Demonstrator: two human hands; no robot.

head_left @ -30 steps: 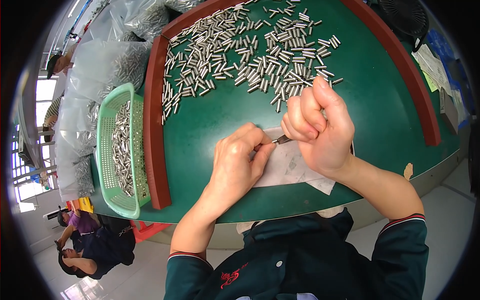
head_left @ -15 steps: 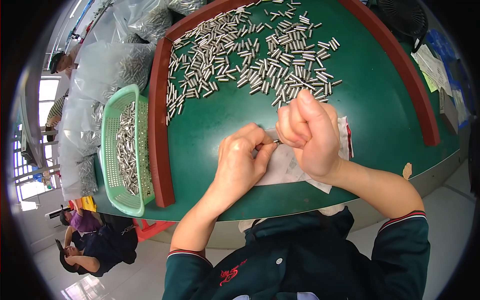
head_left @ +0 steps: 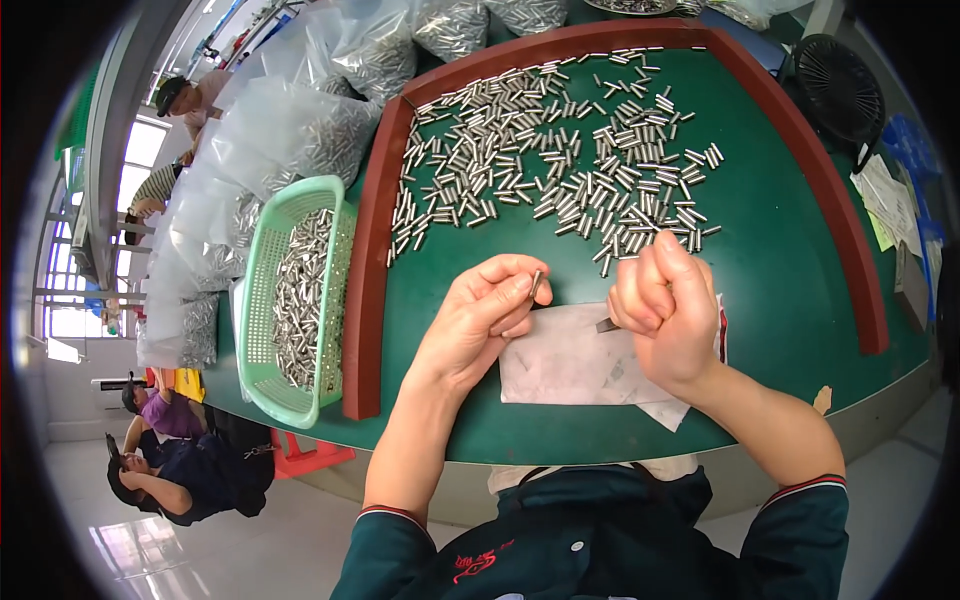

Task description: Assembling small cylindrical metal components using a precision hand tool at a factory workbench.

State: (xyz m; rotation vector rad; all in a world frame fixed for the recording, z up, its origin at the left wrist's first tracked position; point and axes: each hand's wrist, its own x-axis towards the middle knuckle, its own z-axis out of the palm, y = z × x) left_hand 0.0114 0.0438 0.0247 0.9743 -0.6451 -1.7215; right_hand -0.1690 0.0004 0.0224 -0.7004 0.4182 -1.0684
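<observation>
Between the thumb and forefinger of my left hand (head_left: 482, 315) is a small metal pin (head_left: 537, 283), tilted nearly upright. My right hand (head_left: 665, 310) is closed in a fist, thumb on top. A short, dark, flat-ended piece (head_left: 606, 325) sticks out from its lower side; the rest is hidden in the fingers. Both hands are above a stained white cloth (head_left: 560, 360) lying on the green tabletop (head_left: 780, 250). Beyond them, many loose metal pins (head_left: 640, 180) are spread over the table.
A red-brown raised border (head_left: 370, 300) frames the work area. Left of it stands a green basket (head_left: 265, 330) of pins, with clear plastic bags (head_left: 330, 140) of metal parts behind. A black fan (head_left: 838, 90) and papers (head_left: 888, 205) lie at the right. Other people (head_left: 160, 475) are at the left.
My left hand has drawn away to the left from my right hand, and its pin now points upward. More of the cloth shows between the hands. The whole view has shifted.
</observation>
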